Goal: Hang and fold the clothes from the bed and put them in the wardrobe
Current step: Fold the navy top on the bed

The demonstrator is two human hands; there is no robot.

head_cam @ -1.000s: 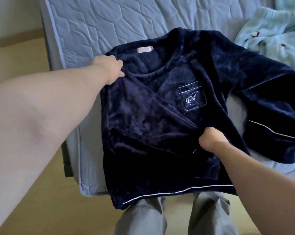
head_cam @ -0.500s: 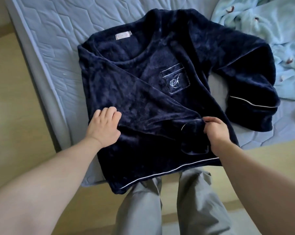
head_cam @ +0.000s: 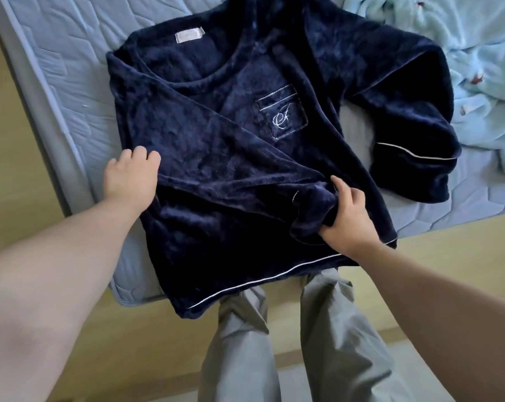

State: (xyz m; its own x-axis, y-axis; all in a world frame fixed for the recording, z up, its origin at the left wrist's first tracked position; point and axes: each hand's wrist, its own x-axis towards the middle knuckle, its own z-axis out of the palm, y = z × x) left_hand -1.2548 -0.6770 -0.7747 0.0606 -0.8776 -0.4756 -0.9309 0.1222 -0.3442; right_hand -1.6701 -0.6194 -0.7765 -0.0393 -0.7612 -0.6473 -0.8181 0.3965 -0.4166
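1. Fingers and thumb of our right hand (head_cam: 347, 216) were curled round the white-piped cuff (head_cam: 309, 204) of the sleeve that lay folded diagonally across the navy-blue fleece pyjama top (head_cam: 216, 140). In our judgement, this grip served to set the cuff inside the outline of the body.
2. Fingers of our left hand (head_cam: 129, 181) were bent at the top's side fold. We could not tell whether they pinched the cloth or only pressed on it. We judged that the hand anchored the fold line while the cuff was positioned.
3. The top lay face up on a corner of the quilted light-blue mattress (head_cam: 57, 68), with its monogrammed chest pocket (head_cam: 283, 116) showing. Its hem overhung the edge toward our grey trousers (head_cam: 239, 343), which put the garment within easy reach.
4. The second sleeve (head_cam: 413, 158) lay bent outward on our right, beside a pale-blue patterned fleece garment (head_cam: 463, 53). We judged it the next fold. The thick pile would probably spring back unless pressed flat.
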